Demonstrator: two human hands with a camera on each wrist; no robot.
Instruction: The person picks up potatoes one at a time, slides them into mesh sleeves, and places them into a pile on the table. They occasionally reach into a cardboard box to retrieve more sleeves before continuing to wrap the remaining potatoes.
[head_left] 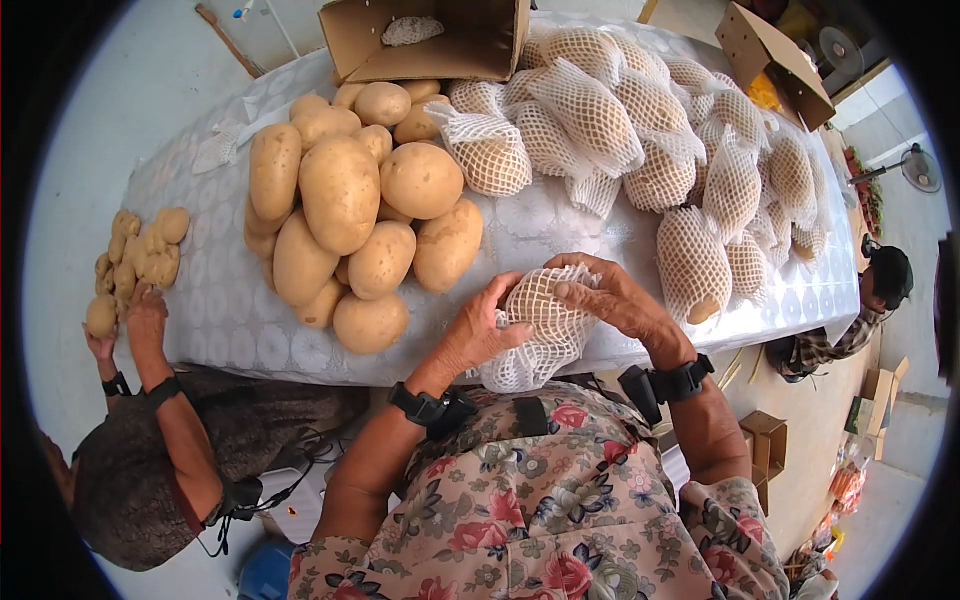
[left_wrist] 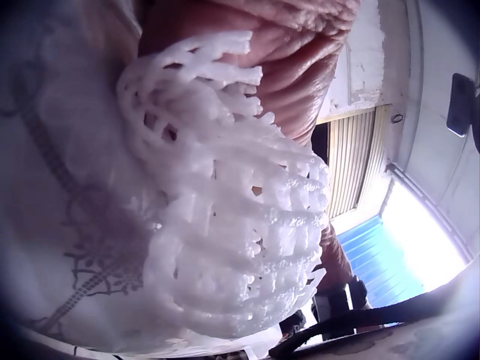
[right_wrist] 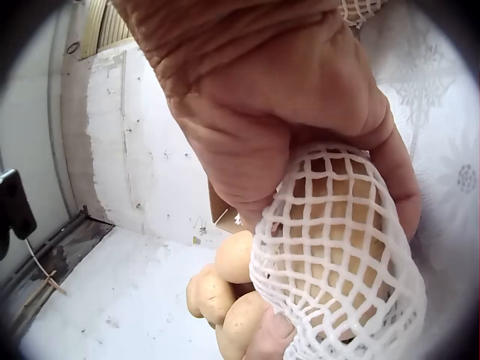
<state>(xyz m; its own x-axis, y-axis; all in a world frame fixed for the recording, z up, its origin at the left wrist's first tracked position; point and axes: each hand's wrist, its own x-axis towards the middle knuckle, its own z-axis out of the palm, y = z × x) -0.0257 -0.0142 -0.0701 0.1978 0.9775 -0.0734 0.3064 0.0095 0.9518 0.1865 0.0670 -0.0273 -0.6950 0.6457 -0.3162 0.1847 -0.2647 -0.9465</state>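
A potato in a white foam net [head_left: 545, 308] is held between both hands over the near edge of the table. My left hand [head_left: 482, 328] grips its left side, thumb across the front of the net. From the upper right, my right hand [head_left: 628, 302] holds the other end with the thumb on the mesh and fingers round the back. Stretched mesh [right_wrist: 337, 217] shows the potato through its openings in the right wrist view. The loose, bunched end of the net [left_wrist: 225, 247] fills the left wrist view, frayed strands at its top.
Bare potatoes [head_left: 340, 195] are piled left of centre, and netted potatoes [head_left: 585, 110] heap up to the right. An open cardboard box [head_left: 425, 45] stands behind. Another person's hands [head_left: 148, 318] touch a smaller potato pile [head_left: 150, 255] at far left. The tablecloth [head_left: 215, 310] is patterned silver.
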